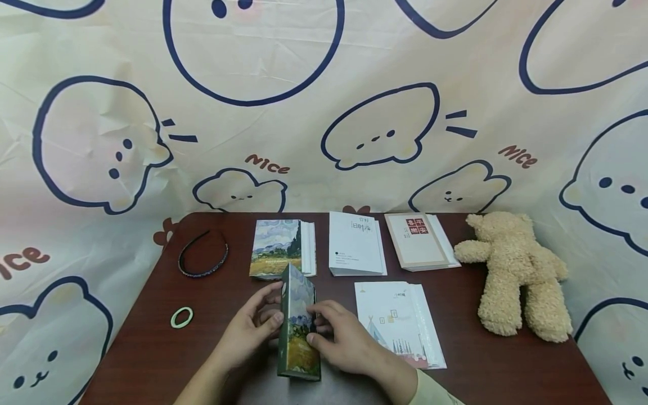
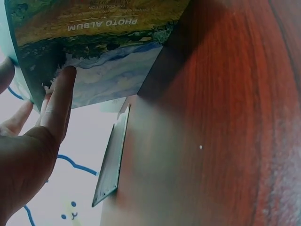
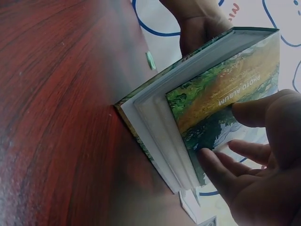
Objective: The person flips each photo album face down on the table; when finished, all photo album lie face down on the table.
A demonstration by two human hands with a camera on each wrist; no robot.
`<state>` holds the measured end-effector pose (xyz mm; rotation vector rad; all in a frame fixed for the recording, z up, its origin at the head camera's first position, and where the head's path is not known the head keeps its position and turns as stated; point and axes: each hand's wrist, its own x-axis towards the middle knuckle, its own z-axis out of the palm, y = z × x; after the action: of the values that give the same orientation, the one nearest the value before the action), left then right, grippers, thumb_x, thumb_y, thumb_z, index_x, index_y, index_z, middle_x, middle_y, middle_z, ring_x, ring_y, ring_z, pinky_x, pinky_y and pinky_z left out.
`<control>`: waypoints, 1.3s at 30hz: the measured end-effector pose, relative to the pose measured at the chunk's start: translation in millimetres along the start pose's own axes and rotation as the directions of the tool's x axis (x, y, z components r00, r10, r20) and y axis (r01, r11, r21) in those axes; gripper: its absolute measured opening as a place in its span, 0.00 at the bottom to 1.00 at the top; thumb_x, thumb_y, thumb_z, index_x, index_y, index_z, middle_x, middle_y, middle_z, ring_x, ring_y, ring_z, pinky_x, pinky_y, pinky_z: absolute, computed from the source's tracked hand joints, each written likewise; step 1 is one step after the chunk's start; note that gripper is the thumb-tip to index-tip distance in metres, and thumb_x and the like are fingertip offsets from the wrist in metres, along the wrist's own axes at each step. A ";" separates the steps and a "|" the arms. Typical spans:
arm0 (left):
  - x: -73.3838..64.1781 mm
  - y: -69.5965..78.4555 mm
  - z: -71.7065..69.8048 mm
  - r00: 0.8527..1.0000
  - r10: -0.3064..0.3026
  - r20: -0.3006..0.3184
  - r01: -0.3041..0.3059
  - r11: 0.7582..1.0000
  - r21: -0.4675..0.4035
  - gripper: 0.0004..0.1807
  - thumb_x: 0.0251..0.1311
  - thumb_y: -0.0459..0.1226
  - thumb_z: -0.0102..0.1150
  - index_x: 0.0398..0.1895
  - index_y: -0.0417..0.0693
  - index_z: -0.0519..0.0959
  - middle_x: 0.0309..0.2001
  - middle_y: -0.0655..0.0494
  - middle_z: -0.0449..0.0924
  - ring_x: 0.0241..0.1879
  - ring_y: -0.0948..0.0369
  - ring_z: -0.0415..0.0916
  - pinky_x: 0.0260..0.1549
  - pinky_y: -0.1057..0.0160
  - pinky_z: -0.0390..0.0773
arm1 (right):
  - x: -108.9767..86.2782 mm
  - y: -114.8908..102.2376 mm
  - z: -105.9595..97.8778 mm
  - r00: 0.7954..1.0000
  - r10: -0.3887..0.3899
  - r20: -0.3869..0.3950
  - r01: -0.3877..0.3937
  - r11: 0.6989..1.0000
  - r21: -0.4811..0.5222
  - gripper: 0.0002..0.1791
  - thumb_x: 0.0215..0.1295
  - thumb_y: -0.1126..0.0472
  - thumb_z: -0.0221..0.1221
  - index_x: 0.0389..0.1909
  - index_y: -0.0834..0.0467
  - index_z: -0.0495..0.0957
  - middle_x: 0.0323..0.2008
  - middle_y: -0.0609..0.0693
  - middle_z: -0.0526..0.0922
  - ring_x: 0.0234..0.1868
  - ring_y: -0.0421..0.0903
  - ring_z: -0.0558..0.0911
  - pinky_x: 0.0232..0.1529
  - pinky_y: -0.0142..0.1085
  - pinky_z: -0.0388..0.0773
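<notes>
A photo album (image 1: 300,332) with a painted landscape cover stands tilted on edge between my hands, close over the table. The left hand (image 1: 258,320) holds it at the dark green spine, thumb on one side and fingers along the back cover, as the left wrist view shows. In the right wrist view, thumb and fingertips of the right hand (image 3: 263,155) touch the front cover beside the words PHOTO ALBUM. White page edges (image 3: 160,136) show past that narrower cover. Behind lies a similar landscape album (image 1: 275,247); a white album (image 1: 390,323) with a tent drawing lies to the right.
Two more pale albums, one white (image 1: 354,244) and one cream (image 1: 417,242), lie along the table's back edge. At the left are a dark headband (image 1: 202,273) and a light green ring (image 1: 181,318). A teddy bear (image 1: 516,275) lies at the right.
</notes>
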<state>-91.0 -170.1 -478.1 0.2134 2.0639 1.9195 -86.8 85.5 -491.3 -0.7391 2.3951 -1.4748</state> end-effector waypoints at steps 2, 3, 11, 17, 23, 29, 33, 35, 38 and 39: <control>-0.6 1.1 1.0 1.000 0.000 -0.003 0.000 1.000 -0.001 0.36 0.73 0.38 0.63 0.80 0.55 0.60 0.66 0.37 0.65 0.59 0.50 0.78 0.45 0.54 0.86 | 0.2 -1.1 -0.3 1.000 -0.007 -0.003 0.007 1.000 0.019 0.26 0.74 0.56 0.63 0.70 0.56 0.73 0.62 0.52 0.76 0.54 0.41 0.83 0.56 0.36 0.82; -0.9 1.7 1.6 1.000 0.002 -0.002 -0.002 1.000 0.001 0.36 0.73 0.38 0.63 0.80 0.55 0.60 0.66 0.37 0.64 0.59 0.48 0.77 0.45 0.54 0.86 | 0.3 -1.5 -0.5 1.000 -0.008 -0.002 0.008 1.000 0.028 0.26 0.74 0.56 0.63 0.70 0.56 0.73 0.62 0.52 0.75 0.54 0.41 0.82 0.56 0.36 0.82; -1.6 7.0 7.6 1.000 0.004 -0.015 -0.003 1.000 0.016 0.36 0.72 0.39 0.64 0.79 0.57 0.61 0.64 0.37 0.66 0.60 0.43 0.76 0.44 0.54 0.86 | 0.8 -6.9 -2.9 1.000 -0.021 -0.003 0.022 0.991 0.130 0.25 0.75 0.58 0.62 0.70 0.54 0.72 0.63 0.51 0.73 0.58 0.46 0.81 0.57 0.35 0.80; -1.4 13.2 14.4 0.999 -0.019 -0.044 0.021 0.999 0.044 0.36 0.70 0.39 0.66 0.78 0.61 0.64 0.64 0.39 0.67 0.59 0.44 0.77 0.42 0.55 0.86 | -0.6 -15.6 -7.9 0.999 -0.024 -0.022 0.027 0.988 0.149 0.26 0.74 0.58 0.63 0.71 0.51 0.71 0.63 0.50 0.74 0.58 0.46 0.80 0.55 0.34 0.82; 0.4 17.6 22.0 0.998 0.006 -0.059 -0.002 0.997 0.081 0.36 0.69 0.39 0.67 0.78 0.60 0.65 0.63 0.39 0.68 0.57 0.45 0.78 0.41 0.56 0.87 | -1.9 -23.4 -13.5 0.997 -0.049 -0.060 0.058 0.985 0.161 0.26 0.74 0.59 0.63 0.70 0.53 0.72 0.64 0.49 0.74 0.58 0.48 0.81 0.53 0.33 0.82; 3.1 19.3 29.3 0.996 0.033 -0.077 -0.023 0.992 0.124 0.35 0.69 0.38 0.68 0.77 0.59 0.67 0.61 0.40 0.70 0.54 0.46 0.80 0.38 0.57 0.87 | -4.6 -31.1 -21.6 0.996 -0.063 -0.068 0.074 0.979 0.187 0.25 0.75 0.59 0.62 0.70 0.50 0.72 0.63 0.48 0.74 0.59 0.49 0.81 0.52 0.33 0.83; 4.4 21.2 34.1 0.995 0.039 -0.093 -0.023 0.986 0.162 0.35 0.68 0.37 0.68 0.76 0.62 0.68 0.61 0.43 0.72 0.53 0.48 0.81 0.37 0.58 0.87 | -6.9 -35.4 -26.6 0.995 -0.064 -0.074 0.078 0.976 0.203 0.25 0.76 0.58 0.61 0.71 0.51 0.71 0.62 0.47 0.75 0.60 0.49 0.80 0.52 0.34 0.83; 4.8 22.5 36.2 0.994 0.049 -0.094 -0.031 0.983 0.183 0.35 0.68 0.38 0.68 0.76 0.62 0.68 0.60 0.44 0.72 0.52 0.49 0.81 0.37 0.59 0.87 | -7.7 -36.4 -28.2 0.995 -0.065 -0.081 0.081 0.974 0.212 0.25 0.76 0.58 0.61 0.71 0.52 0.71 0.62 0.48 0.75 0.60 0.49 0.80 0.52 0.34 0.83; 5.9 23.7 39.2 0.993 0.070 -0.094 -0.049 0.976 0.214 0.34 0.68 0.39 0.69 0.76 0.61 0.69 0.60 0.46 0.73 0.51 0.51 0.81 0.38 0.60 0.86 | -8.8 -37.3 -30.3 0.994 -0.060 -0.092 0.079 0.971 0.224 0.25 0.75 0.58 0.62 0.70 0.53 0.72 0.61 0.48 0.75 0.59 0.49 0.80 0.50 0.35 0.84; 6.4 23.9 40.2 0.993 0.078 -0.094 -0.055 0.974 0.218 0.34 0.68 0.39 0.69 0.75 0.60 0.69 0.60 0.46 0.73 0.51 0.51 0.81 0.39 0.60 0.86 | -9.2 -37.4 -30.9 0.994 -0.058 -0.097 0.078 0.971 0.227 0.25 0.75 0.59 0.63 0.70 0.53 0.72 0.61 0.49 0.75 0.59 0.49 0.80 0.50 0.36 0.84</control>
<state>-86.4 -127.9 -457.4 0.2411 2.3620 1.7752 -81.8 100.4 -444.4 -0.7201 2.2273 -1.8112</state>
